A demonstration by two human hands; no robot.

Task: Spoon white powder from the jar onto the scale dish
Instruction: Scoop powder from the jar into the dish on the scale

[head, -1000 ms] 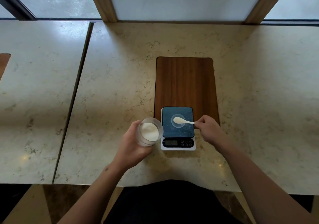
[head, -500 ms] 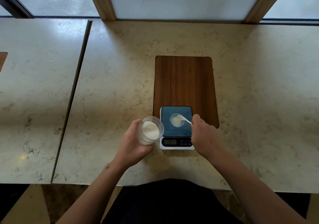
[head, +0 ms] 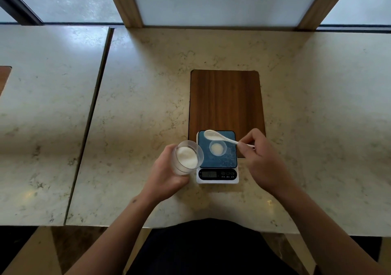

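A clear jar (head: 187, 159) of white powder is tilted toward the scale, gripped from the left by my left hand (head: 167, 174). The white scale (head: 218, 174) with a dark blue platform stands just right of the jar. On the platform rests a small round dish (head: 218, 148) holding a little white powder. My right hand (head: 262, 160) pinches the handle of a white spoon (head: 215, 136). The spoon's bowl hovers over the platform's far left corner, beyond the dish, with some powder in it.
A dark wooden board (head: 226, 99) lies on the marble counter (head: 137, 109) behind the scale, whose far edge overlaps it. A seam (head: 93, 109) splits the counter at the left. The near counter edge runs just above my lap.
The spoon has lifted off the dish and swung to the platform's far left corner. My right hand has drawn back to the right. The jar stays tilted in my left hand.
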